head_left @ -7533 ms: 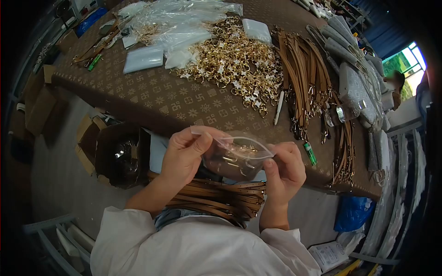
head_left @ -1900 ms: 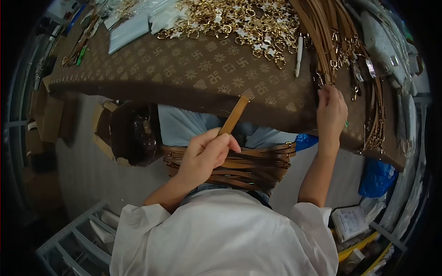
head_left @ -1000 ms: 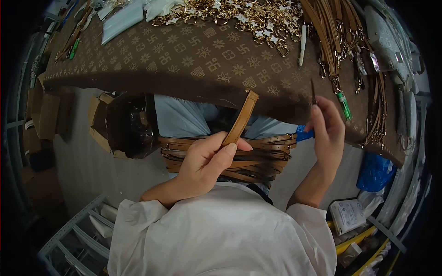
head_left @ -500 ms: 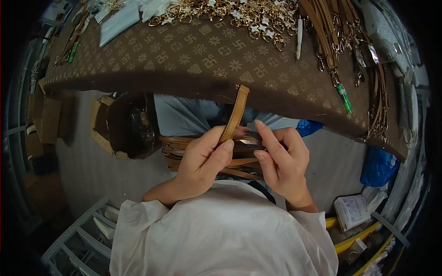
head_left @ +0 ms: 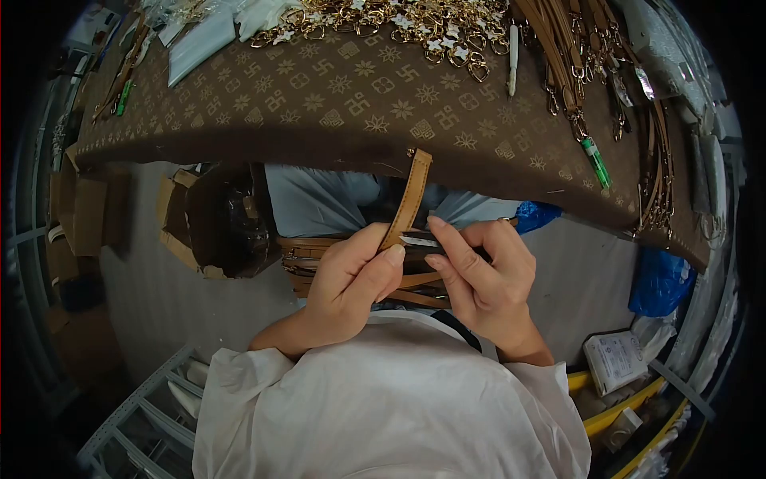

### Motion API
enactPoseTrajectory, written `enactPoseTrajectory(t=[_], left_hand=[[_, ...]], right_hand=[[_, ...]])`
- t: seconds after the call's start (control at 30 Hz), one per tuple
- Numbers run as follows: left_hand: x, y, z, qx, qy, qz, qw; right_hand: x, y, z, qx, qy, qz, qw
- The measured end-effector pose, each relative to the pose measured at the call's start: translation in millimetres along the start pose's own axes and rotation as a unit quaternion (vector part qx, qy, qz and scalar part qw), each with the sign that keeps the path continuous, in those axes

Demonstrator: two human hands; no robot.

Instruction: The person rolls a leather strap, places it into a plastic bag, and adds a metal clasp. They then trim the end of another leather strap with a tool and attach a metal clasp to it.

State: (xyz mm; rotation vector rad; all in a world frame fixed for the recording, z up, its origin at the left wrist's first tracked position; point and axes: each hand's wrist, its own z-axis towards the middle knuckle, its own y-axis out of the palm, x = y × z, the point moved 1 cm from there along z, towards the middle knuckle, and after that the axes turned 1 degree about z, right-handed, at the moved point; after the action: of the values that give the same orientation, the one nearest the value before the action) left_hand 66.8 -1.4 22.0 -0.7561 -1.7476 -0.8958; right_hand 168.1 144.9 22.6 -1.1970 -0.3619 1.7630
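Observation:
A tan leather strap [head_left: 413, 191] with stitching along its edges rises from my left hand [head_left: 351, 275], its upper end overlapping the table's front edge. Thumb and fingers of that hand pinch its lower part. My right hand [head_left: 491, 267] is closed around small thread snips [head_left: 419, 240] with silver blades and a dark body. Their blade tips are right at the strap's right edge, just above my left thumb. Beneath both hands, a bundle of brown straps [head_left: 415, 297] lies across my lap.
A brown patterned cloth covers the table [head_left: 311, 102]. On it lie a heap of gold clasps [head_left: 447, 36], a white pen-like tool [head_left: 513, 60], hanging straps [head_left: 558, 48] and a green tube [head_left: 594, 162]. An open cardboard box [head_left: 179, 215] lined with dark plastic stands left of my legs.
My right hand has moved left, bringing the snips up to the strap. The blades, seen apart before, now look close together. My left hand keeps its pinch on the strap.

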Motion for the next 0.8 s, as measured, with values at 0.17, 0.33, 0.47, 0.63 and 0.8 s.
enactPoseTrajectory(t=[0.17, 0.33, 0.47, 0.63, 0.8], left_hand=[[1.4, -0.2, 0.3, -0.004, 0.004, 0.016, 1.0], [3.0, 1.0, 1.1, -0.006, 0.001, 0.036, 0.999], [3.7, 0.5, 1.4, -0.005, 0.014, 0.037, 0.999], [2.7, 1.1, 1.9, -0.009, 0.005, 0.046, 0.999], [1.6, 1.2, 0.9, -0.003, 0.013, 0.045, 0.999]], right_hand=[[0.4, -0.8, -2.6, -0.001, 0.008, 0.008, 1.0], [1.5, -1.8, -2.8, 0.007, 0.007, 0.02, 1.0], [2.9, -2.3, -4.4, 0.011, 0.008, 0.023, 1.0], [0.8, -2.8, -4.7, 0.006, 0.011, 0.008, 1.0], [-0.1, -2.0, -4.9, 0.01, 0.01, 0.009, 1.0]])
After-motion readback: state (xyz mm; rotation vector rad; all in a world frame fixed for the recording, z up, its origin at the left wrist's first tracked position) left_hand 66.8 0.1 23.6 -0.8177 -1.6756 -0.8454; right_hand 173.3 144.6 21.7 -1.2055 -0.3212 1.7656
